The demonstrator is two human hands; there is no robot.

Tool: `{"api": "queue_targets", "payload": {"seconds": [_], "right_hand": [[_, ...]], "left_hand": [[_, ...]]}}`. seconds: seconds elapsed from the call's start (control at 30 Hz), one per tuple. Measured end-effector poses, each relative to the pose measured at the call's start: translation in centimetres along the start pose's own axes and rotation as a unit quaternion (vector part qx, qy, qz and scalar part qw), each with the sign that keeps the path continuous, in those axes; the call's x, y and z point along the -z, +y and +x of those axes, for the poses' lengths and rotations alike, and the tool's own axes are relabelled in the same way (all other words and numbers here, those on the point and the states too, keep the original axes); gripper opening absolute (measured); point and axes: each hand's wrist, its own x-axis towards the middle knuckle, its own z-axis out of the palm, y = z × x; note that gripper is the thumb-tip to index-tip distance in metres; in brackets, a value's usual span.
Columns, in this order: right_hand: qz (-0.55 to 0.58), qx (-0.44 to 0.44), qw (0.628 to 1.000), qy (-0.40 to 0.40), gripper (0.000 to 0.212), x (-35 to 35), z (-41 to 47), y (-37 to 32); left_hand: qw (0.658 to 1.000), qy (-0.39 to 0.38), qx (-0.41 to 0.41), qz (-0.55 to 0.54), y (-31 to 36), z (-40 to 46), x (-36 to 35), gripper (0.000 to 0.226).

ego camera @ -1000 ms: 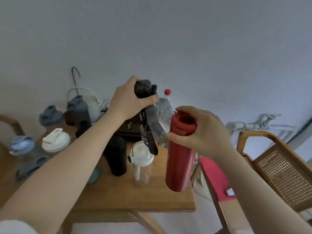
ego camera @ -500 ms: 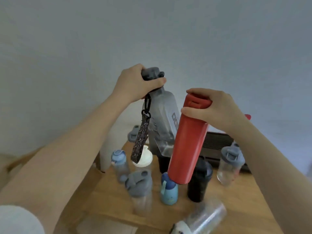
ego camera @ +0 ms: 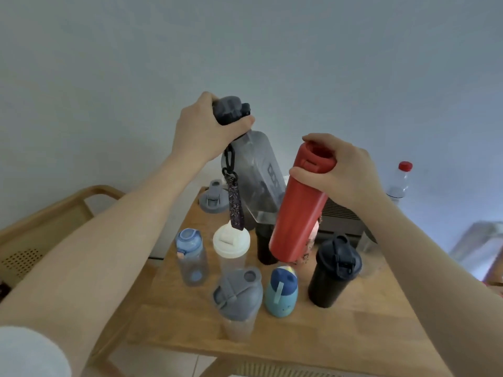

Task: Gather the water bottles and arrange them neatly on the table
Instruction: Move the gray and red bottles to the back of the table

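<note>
Bottles crowd the wooden tabletop [ego camera: 340,327], and two more hang above it. The left hand [ego camera: 202,133] is closed round the dark cap of a clear bottle [ego camera: 258,178], which tilts in the air with a strap [ego camera: 235,206] dangling from its neck down to the white-lidded bottle [ego camera: 231,244]. The right hand [ego camera: 344,171] grips the red bottle [ego camera: 298,213] at its lid, its base hovering over the cluster beside the black bottle [ego camera: 333,272]. Both look like stiff plastic or metal, and the clear one seems empty, so light; held only by the cap, each can swing, and a smooth lid may slip. A grip lower on the body would probably steady them for setting down. The standing bottles, such as the grey-lidded one [ego camera: 238,295] and the small blue one [ego camera: 281,293], are close together and could topple if bumped. Free tabletop lies toward the near edge.
</note>
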Motion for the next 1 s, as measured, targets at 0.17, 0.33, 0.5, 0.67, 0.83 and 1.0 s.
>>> {"api": "queue_targets", "payload": {"seconds": [0.17,0.33,0.5,0.67,0.83,1.0], "right_hand": [[0.037,0.019,0.999,0.004,0.053,-0.7,4.7,0.1],[0.108,0.036,0.993,0.019,0.049,-2.2,10.1,0.2],[0.141,0.064,0.988,0.008,0.049,-4.3,15.3,0.1],[0.149,0.069,0.986,0.017,0.051,-7.6,20.1,-1.5],[0.128,0.039,0.991,0.022,0.051,-13.2,23.9,-2.9],[0.069,-0.003,0.997,0.029,0.057,-19.9,25.8,-3.4]], "left_hand": [[0.999,0.033,-0.005,0.014,-0.7,3.0,-0.2,0.051],[0.995,0.084,0.018,0.041,-1.9,6.1,0.1,0.05],[0.989,0.133,0.031,0.06,-3.4,9.3,0.6,0.043],[0.985,0.156,0.039,0.064,-6.3,13.4,1.7,0.047],[0.992,0.087,0.019,0.088,-12.1,17.3,1.4,0.05],[0.995,-0.027,-0.003,0.094,-19.7,19.6,-0.3,0.052]]}}
